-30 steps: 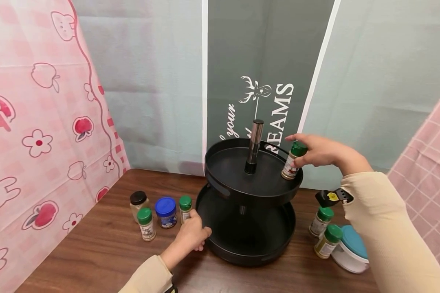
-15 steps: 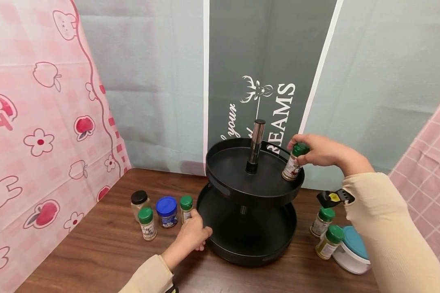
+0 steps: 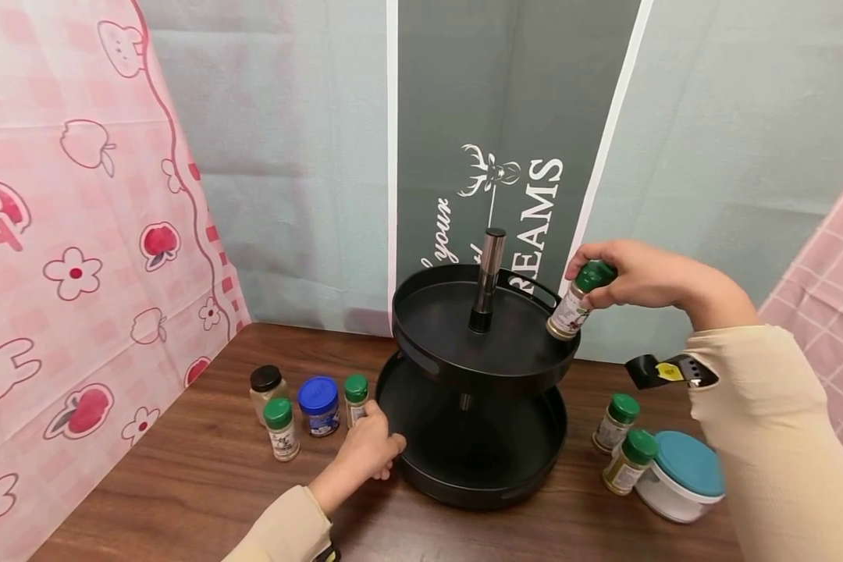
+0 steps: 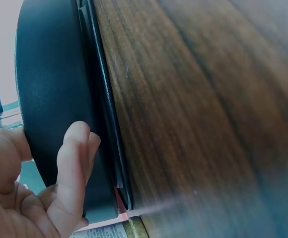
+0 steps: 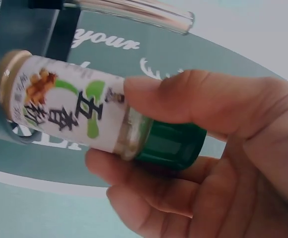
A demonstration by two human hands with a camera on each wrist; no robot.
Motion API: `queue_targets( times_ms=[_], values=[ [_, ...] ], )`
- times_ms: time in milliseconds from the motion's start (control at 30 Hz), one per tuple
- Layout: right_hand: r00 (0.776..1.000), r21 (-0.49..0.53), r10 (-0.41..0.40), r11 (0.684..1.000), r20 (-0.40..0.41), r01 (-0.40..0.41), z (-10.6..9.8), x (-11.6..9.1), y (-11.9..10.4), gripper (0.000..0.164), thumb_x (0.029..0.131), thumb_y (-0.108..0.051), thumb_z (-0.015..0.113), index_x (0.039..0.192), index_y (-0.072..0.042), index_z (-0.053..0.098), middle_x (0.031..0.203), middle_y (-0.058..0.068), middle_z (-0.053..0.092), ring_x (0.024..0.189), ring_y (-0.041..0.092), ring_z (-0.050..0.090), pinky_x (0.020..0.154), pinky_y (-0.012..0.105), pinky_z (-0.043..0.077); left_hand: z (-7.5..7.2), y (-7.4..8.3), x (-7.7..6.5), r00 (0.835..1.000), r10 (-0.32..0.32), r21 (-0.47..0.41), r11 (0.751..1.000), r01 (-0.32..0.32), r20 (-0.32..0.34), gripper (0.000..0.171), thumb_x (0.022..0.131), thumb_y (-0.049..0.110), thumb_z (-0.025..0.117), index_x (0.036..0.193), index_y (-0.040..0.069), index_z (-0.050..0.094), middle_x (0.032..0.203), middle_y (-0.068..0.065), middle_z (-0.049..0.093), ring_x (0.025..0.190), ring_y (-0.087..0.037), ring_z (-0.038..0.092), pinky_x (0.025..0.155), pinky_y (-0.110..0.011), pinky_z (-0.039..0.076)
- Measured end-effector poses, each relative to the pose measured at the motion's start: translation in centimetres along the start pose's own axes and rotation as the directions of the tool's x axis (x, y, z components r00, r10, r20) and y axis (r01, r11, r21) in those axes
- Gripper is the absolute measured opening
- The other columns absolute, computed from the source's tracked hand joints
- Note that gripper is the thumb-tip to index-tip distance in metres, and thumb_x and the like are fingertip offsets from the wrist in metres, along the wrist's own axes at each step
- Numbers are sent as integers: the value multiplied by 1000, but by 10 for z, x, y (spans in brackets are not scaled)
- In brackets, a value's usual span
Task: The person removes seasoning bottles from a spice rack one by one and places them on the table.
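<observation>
My right hand (image 3: 649, 277) holds a green-capped spice jar (image 3: 569, 314) by its cap and neck, with the thumb on one side and fingers on the other. The jar leans, its base at the right rim of the upper tray (image 3: 439, 324) of a black two-tier turntable; whether it touches cannot be told. A white label with dark characters shows on the spice jar (image 5: 67, 101) in the right wrist view. My left hand (image 3: 367, 446) grips the lower tray (image 3: 464, 493) at its left side. Thumb and fingers of the left hand (image 4: 67, 183) straddle the wall in the left wrist view.
Left of the turntable stand a black-capped jar (image 3: 267, 394), a blue-lidded jar (image 3: 319, 407) and two green-capped jars (image 3: 282, 431). At right are two more green-capped jars (image 3: 627, 464) beside a teal-lidded tub (image 3: 681, 484). A metal post (image 3: 488, 273) rises from the upper tray.
My right hand has lifted slightly and moved right with the spice jar, which leans more and has shifted from the upper tray's floor toward its rim. My left hand has stayed in place.
</observation>
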State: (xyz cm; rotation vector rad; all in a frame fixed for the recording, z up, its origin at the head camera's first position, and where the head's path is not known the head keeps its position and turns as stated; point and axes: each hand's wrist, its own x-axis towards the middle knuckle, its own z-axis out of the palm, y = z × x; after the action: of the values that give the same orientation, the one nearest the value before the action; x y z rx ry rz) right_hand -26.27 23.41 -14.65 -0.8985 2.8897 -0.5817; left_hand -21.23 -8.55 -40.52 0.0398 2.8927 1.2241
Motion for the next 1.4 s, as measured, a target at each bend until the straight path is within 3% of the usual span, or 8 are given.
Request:
queue_targets(
  times_ms=[433,833,1167,1400],
  values=[
    [999,-5,-7,1000,49,7,-16,-19,-6,37,80,-8,67,113,-1,51,87,6,62,73,16,55,62,27,48,0,0,0,1000,-7,-2,1000,7,11,54,77,14,60,113,-13,30,42,-3,52,30,-12,48,32,-27,45],
    [999,-81,-2,997,35,5,-15,-30,-5,40,75,-8,71,109,-1,53,87,5,61,71,14,54,59,28,49,0,-2,0,1000,8,-20,1000,-8,13,55,76,13,59,113,-13,29,43,-3,52,30,-11,48,32,-27,45],
    [998,-98,69,993,14,-67,-8,-48,13,38,70,-11,75,102,-5,55,79,3,61,67,13,53,57,28,47,1,-3,0,1000,7,-23,1000,-7,4,48,76,12,59,108,-11,32,42,-3,52,30,-12,48,31,-27,44],
    [992,-133,125,983,-10,-125,1,-56,22,37,69,-25,77,96,-9,57,69,0,57,64,15,47,55,32,42,2,-4,1,1000,20,-23,1000,-20,-5,45,75,12,59,105,-9,32,41,-2,51,29,-10,47,31,-27,44]
  ],
)
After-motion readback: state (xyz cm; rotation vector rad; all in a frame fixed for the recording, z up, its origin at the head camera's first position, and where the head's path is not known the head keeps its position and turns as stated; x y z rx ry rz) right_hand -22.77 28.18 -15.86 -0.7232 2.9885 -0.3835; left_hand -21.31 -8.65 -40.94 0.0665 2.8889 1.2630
